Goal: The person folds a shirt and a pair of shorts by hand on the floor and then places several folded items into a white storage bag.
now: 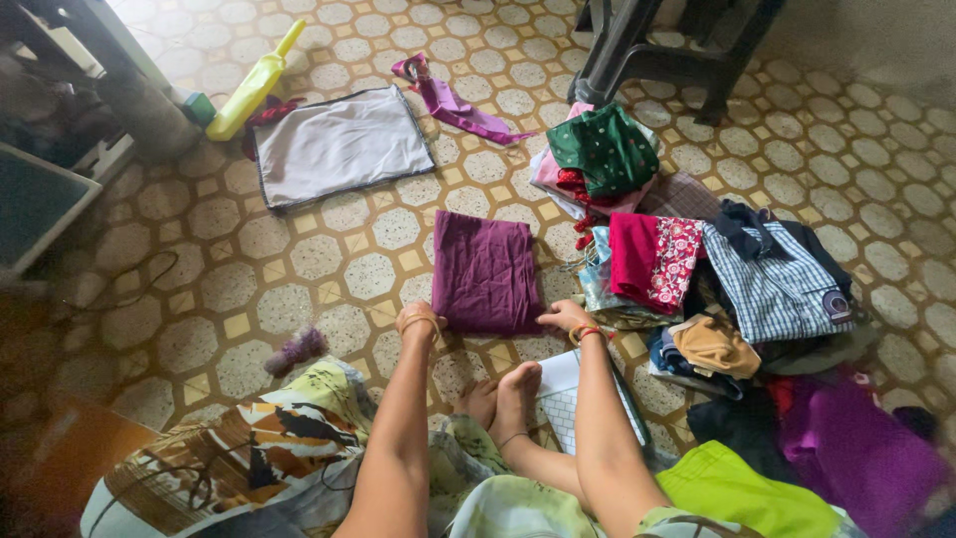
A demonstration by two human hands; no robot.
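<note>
While flat, purple cloth (486, 271), both hands touching

A tiled floor (329, 259) of pale octagons and small yellow squares carries everything. On it lie a folded purple cloth (485, 271), a flat grey cloth with dark edging (339, 144), a yellow-green bottle (254, 85), a purple strip of fabric (453, 105) and a small purple scrap (295, 350). To the right a heap of mixed clothes (697, 269) spreads out, and a dark chair (662, 50) stands beyond it.
</note>
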